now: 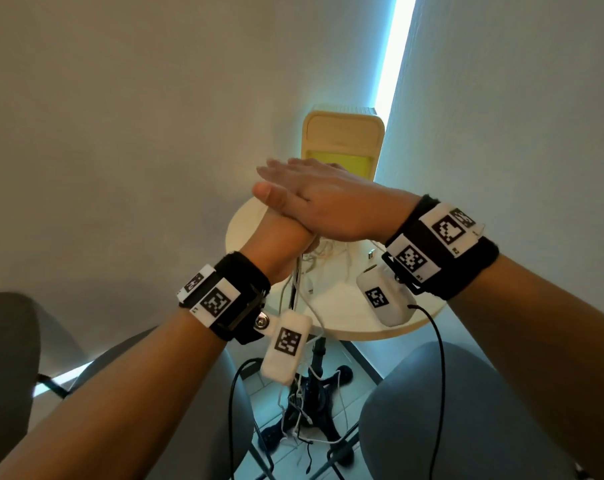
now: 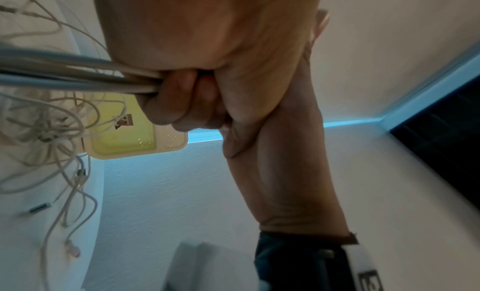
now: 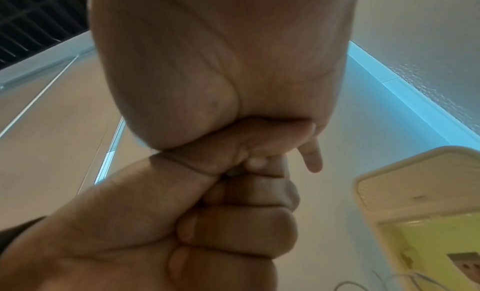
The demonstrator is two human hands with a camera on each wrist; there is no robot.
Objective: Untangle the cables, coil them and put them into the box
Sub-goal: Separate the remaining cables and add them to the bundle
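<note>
My left hand (image 1: pixel 283 237) is a raised fist above the small round table (image 1: pixel 363 327), gripping a bundle of white cables (image 2: pixel 78 77). Its curled fingers (image 2: pixel 176 102) close round the strands. My right hand (image 1: pixel 328 202) lies flat on top of that fist, fingers straight, its palm (image 3: pixel 207 69) pressed on the left fist (image 3: pixel 233 223). More cable (image 1: pixel 307 271) hangs from the fist, and a loose tangle (image 2: pixel 46 131) lies on the table. The cream box (image 1: pixel 342 133) with a yellow inside stands open at the table's far edge, beyond both hands.
White cable strands (image 1: pixel 304 410) trail off the table's near edge down to the floor by the black table base (image 1: pixel 318 375). A USB plug (image 1: pixel 371 254) lies on the tabletop. My knees (image 1: pixel 449 410) flank the table; a dark chair (image 1: pixel 9 358) stands left. Walls close behind.
</note>
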